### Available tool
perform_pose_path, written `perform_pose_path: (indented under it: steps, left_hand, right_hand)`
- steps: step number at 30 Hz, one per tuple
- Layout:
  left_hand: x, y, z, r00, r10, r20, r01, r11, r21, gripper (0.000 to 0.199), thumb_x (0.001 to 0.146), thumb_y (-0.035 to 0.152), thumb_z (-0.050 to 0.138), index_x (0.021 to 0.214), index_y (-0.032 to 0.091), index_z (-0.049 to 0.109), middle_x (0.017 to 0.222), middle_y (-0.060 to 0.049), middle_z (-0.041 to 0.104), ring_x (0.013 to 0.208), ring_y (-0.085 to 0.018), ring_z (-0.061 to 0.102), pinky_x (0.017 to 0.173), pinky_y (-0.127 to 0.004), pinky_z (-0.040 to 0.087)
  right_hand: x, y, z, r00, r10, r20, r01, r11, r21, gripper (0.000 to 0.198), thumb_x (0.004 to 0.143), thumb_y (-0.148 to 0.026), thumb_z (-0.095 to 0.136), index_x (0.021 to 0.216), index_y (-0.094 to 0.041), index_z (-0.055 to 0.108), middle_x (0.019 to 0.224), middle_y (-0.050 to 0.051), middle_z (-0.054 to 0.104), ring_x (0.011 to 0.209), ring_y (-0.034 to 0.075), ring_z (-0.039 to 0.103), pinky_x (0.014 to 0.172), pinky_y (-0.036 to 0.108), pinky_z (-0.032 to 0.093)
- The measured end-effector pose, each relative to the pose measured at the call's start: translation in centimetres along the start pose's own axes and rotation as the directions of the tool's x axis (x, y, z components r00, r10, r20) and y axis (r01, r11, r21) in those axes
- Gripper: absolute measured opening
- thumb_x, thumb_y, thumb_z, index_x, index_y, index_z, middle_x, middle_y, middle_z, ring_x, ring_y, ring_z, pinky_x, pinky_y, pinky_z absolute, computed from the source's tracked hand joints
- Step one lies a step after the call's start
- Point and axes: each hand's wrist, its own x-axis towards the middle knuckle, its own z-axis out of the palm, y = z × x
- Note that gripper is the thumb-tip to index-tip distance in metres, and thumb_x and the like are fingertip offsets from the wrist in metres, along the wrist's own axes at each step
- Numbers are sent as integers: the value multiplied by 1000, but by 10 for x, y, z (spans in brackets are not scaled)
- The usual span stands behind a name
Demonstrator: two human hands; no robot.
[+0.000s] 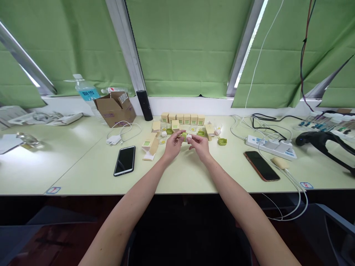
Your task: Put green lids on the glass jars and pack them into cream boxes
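My left hand pinches a small green piece over the middle of the table. In my right hand, thumb and fingers close on a small white piece that meets the green one. Fingers cover much of both pieces. An opened small yellow box lies left of my left hand, its flap folded out. To the right of my right hand sits a hollow green piece. Behind my hands stand another green piece, a small white block and a yellow box.
Several yellow boxes line the table's back. A phone and white charger lie left, near a cardboard box and black cylinder. To the right are another phone, a power strip and loose cables.
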Motion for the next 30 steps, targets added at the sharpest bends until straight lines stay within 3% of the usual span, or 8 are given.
perform_pose_path:
  steps: [13, 23, 30]
  left_hand:
    - [-3, 4, 2, 1000, -17, -22, 17, 1000, 8, 20, 82, 18, 83, 101, 20, 81, 107, -9, 75, 88, -18, 66, 83, -29, 52]
    - [-4, 2, 1, 998, 12, 64, -15, 998, 54, 22, 83, 27, 84, 104, 24, 80, 112, -8, 74, 85, -17, 66, 79, -29, 53]
    - [-7, 0, 0, 993, 56, 100, -71, 984, 162, 28, 88, 40, 79, 111, 24, 77, 116, -9, 74, 97, -21, 66, 84, -30, 53]
  right_hand:
    - [0, 1, 0, 999, -45, 27, 45, 999, 24, 50, 67, -64, 86, 90, -19, 83, 81, 5, 71, 77, 19, 66, 57, 35, 68]
    - [1, 4, -1, 996, -86, 33, 86, 996, 2, 50, 71, -67, 82, 85, -19, 84, 78, 4, 71, 74, 19, 66, 57, 34, 66]
    - [1, 6, -1, 998, -69, -2, 69, 997, 17, 51, 69, -67, 83, 88, -19, 83, 88, 5, 77, 76, 19, 69, 59, 35, 67]
